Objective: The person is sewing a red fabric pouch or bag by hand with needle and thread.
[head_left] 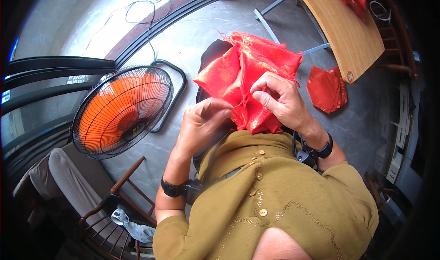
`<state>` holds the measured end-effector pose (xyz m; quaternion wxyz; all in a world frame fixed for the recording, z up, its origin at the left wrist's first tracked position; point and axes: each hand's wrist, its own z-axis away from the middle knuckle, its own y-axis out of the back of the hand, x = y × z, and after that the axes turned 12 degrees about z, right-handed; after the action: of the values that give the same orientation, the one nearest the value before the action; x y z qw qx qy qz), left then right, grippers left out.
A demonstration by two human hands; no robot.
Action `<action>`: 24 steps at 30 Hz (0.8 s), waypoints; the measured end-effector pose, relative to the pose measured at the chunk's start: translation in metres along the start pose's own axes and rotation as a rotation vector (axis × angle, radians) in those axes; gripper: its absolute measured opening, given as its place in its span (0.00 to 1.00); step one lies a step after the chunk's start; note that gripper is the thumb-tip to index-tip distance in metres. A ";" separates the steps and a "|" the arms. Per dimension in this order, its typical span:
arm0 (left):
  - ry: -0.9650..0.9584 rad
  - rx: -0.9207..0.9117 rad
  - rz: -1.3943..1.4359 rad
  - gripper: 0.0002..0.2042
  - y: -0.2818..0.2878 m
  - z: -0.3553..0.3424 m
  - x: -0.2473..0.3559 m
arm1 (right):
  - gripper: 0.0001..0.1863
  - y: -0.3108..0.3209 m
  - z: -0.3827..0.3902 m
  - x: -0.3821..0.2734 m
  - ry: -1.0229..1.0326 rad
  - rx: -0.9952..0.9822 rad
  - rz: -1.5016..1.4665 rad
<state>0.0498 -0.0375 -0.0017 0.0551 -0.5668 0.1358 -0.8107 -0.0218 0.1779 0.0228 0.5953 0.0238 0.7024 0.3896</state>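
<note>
Red satin cloth [224, 72] with a gold flower pattern lies bunched across my lap, its edges frayed and a seam or fold running down its middle. My left hand [205, 120] is at the cloth's near left side, thumb and forefinger pinched together. A thin pale strand, perhaps a thread or a needle, shows at those fingertips. Over the cloth's right part, my right hand [282, 99] has its fingers curled and thumb pressed toward the forefinger. Whatever it holds is too small or hidden to make out. The two hands are apart.
A black floor fan [126, 113] with orange blades stands at the left. Another red cloth piece [326, 89] lies on the floor beside a wooden table [343, 26] at the right. A wooden chair [126, 177] holding a cup [120, 216] is at lower left. Cables [151, 30] trail near the door track.
</note>
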 end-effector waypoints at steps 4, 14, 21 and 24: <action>0.003 0.040 0.060 0.04 -0.002 0.000 0.000 | 0.07 -0.003 -0.003 -0.014 0.001 -0.018 -0.042; -0.010 0.024 0.071 0.04 -0.001 0.000 -0.004 | 0.12 -0.018 -0.005 -0.015 0.184 0.086 0.245; 0.007 0.027 0.120 0.04 -0.002 0.000 -0.003 | 0.07 -0.016 -0.003 -0.012 0.148 0.105 0.124; 0.002 0.029 0.135 0.04 -0.003 -0.001 -0.005 | 0.06 -0.014 0.000 -0.014 0.047 0.045 0.011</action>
<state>0.0506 -0.0336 -0.0063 0.1178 -0.5545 0.1622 -0.8077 -0.0118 0.1613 0.0258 0.5755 0.0319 0.7248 0.3775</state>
